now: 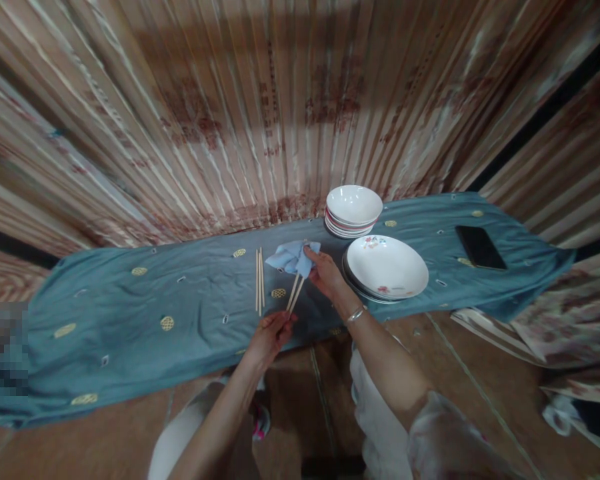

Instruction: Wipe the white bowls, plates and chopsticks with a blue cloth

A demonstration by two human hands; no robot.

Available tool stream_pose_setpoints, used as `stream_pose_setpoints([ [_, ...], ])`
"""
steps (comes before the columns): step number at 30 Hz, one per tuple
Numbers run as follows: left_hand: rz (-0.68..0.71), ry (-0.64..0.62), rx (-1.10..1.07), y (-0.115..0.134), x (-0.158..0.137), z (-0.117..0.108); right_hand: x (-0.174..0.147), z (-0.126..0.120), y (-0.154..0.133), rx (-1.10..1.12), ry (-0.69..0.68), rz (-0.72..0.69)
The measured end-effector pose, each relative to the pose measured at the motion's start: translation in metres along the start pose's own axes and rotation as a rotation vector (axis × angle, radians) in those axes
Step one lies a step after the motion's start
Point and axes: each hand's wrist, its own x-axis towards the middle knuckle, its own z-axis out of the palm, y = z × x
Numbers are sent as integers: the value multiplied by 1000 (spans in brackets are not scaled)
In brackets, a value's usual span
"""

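My left hand (276,331) is closed around the near ends of a pair of wooden chopsticks (295,292), which point away from me. Over their far ends my right hand (324,269) grips a light blue cloth (293,257), folded about the sticks. A silver bangle circles the right wrist. Just left of the cloth, several more chopsticks (259,281) lie side by side on the teal tablecloth (200,293). Right of my right hand stands a stack of large white plates (387,267) with a flower pattern.
Behind the plates is a stack of white bowls (354,205). A black phone (480,247) lies farther right on the cloth. Pleated, patterned curtains (240,120) hang along the table's far edge and at the sides. Tiled floor (445,360) shows below.
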Motion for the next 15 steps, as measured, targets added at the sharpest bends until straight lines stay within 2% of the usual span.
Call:
stream_pose_setpoints([
  [9,27,-27,-99,6,5,2,-18,16,26,-68,-42,163],
  [15,68,-25,-92,11,12,-3,-30,22,37,-114,-87,197],
])
